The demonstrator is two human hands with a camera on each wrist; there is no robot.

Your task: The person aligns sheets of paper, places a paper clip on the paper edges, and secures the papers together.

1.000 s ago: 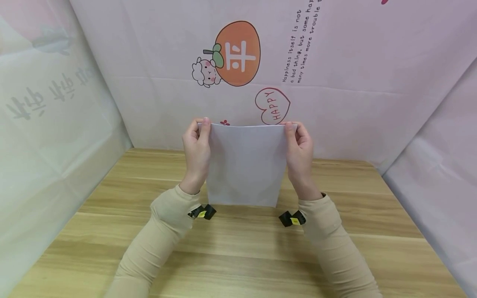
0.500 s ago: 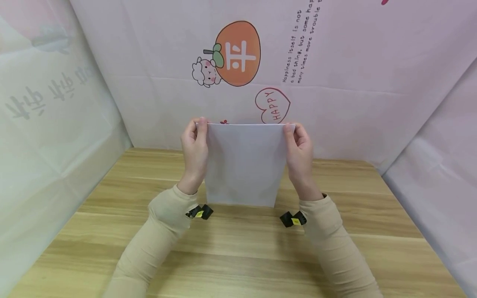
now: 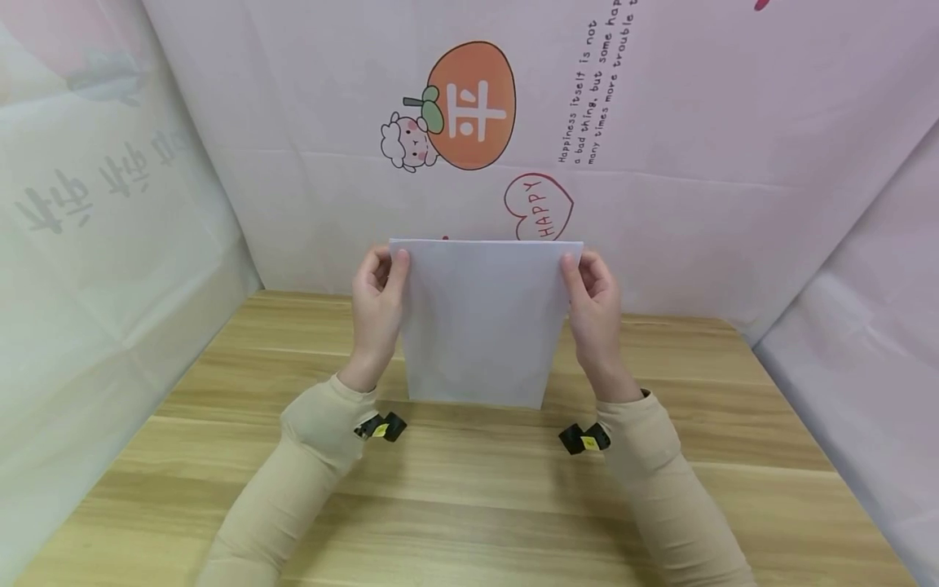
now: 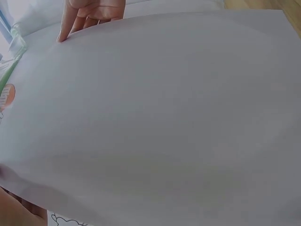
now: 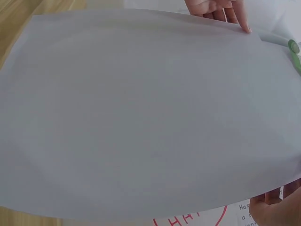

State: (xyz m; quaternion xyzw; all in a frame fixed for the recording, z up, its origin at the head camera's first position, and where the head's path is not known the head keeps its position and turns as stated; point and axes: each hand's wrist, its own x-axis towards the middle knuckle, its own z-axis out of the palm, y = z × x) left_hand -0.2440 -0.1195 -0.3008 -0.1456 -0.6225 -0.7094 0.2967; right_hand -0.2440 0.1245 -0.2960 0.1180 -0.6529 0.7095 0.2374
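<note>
A plain white sheet of paper [image 3: 480, 326] stands upright over the table, its broad face toward me. My left hand [image 3: 377, 310] pinches its left edge near the upper corner, thumb in front and the other fingers behind. Opposite it, my right hand [image 3: 594, 314] pinches the right edge near the other upper corner in the same way. The paper [image 4: 164, 113] fills most of the left wrist view, with the right hand [image 4: 96, 10] at its far edge. In the right wrist view, the left hand [image 5: 218, 9] shows beyond the paper [image 5: 141, 113].
Below lies a wood-grain table [image 3: 469, 505]. White cloth [image 3: 697, 163] with printed cartoons and lettering hangs behind it, and more cloth [image 3: 95, 269] closes in the sides. Small black wrist cameras [image 3: 381, 427] sit at both beige cuffs.
Both hands have slid slightly down along the side edges and a little apart, so the thumbs now lie below the top edge. The sagging top edge has become straight.
</note>
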